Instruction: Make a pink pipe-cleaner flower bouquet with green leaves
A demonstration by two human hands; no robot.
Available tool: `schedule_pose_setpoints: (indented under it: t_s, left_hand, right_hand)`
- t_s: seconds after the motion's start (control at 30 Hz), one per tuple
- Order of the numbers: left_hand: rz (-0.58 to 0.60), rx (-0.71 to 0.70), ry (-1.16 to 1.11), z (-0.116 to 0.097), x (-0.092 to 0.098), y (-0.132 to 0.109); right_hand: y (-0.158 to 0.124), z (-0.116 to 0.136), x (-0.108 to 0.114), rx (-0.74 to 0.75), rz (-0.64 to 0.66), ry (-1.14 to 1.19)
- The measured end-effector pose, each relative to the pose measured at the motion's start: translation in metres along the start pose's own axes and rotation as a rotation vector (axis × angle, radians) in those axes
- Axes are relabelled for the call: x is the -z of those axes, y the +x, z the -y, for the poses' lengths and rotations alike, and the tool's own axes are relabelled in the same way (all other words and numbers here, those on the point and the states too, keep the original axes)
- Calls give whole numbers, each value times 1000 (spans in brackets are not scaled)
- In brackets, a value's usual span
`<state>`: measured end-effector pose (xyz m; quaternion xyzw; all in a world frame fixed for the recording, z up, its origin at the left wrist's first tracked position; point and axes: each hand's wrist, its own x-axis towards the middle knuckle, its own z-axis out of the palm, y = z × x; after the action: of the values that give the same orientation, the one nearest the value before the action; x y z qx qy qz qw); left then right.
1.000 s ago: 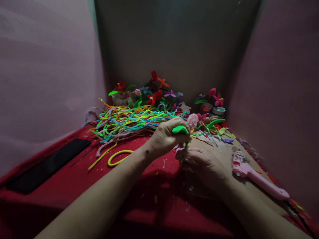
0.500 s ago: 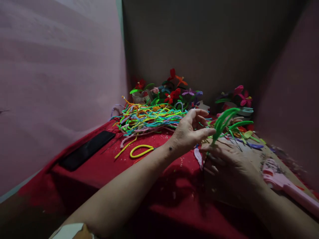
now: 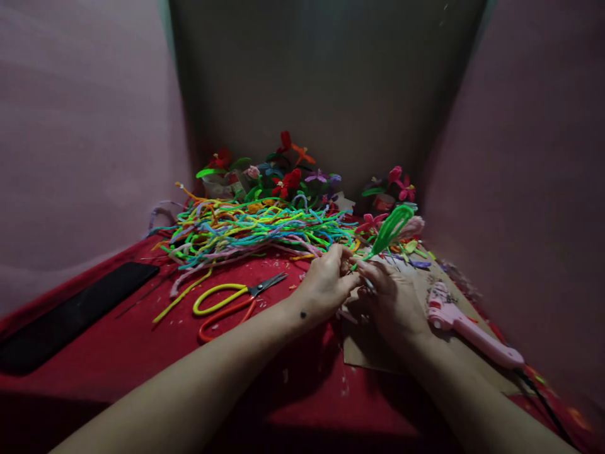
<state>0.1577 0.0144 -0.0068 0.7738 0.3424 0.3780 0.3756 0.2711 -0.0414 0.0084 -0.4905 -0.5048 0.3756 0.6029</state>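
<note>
A green pipe-cleaner leaf (image 3: pixel 388 232) made of several bent loops sticks up and to the right from between my hands. My right hand (image 3: pixel 394 302) is closed around its lower end. The fingertips of my left hand (image 3: pixel 328 277) pinch at the base of the leaf, right against the right hand's fingers. The lower stem is mostly hidden by the fingers. Left of my left hand, a pair of scissors (image 3: pixel 253 291) with one yellow and one red-orange handle loop lies on the red cloth, blades partly apart.
Loose pipe cleaners in many colours (image 3: pixel 255 230) lie heaped behind my hands, with pipe-cleaner flowers (image 3: pixel 287 183) beyond. A pink glue gun (image 3: pixel 472 331) rests on cardboard (image 3: pixel 363 353) at the right. A black phone-like slab (image 3: pixel 80 315) lies at the left; walls close in both sides.
My left hand, with fingers apart before, has come down to the leaf's base and closed there. The leaf is lower and tilts right. The view has turned right, and the scissors show whole.
</note>
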Motion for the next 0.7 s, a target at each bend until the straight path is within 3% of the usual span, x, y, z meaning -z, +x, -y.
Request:
schedule_pose_setpoints:
  t_s: [0.13, 0.27, 0.33, 0.5, 0.6, 0.7]
  left_hand:
    - [-109, -160, 334, 2, -2, -5]
    - [-79, -325, 646, 3, 0, -8]
    - [-75, -361, 687, 3, 2, -8]
    - [-113, -288, 348, 3, 5, -4]
    - [-94, -99, 60, -1, 6, -1]
    - [19, 113, -286, -9, 8, 1]
  right_hand:
    - [0, -6, -3, -111, -117, 50]
    - [1, -20, -4, -124, -133, 101]
    - [3, -27, -4, -117, -143, 124]
    - [5, -27, -4, -119, -70, 93]
    - [4, -23, -3, -48, -20, 41]
    - [5, -22, 0, 2, -19, 48]
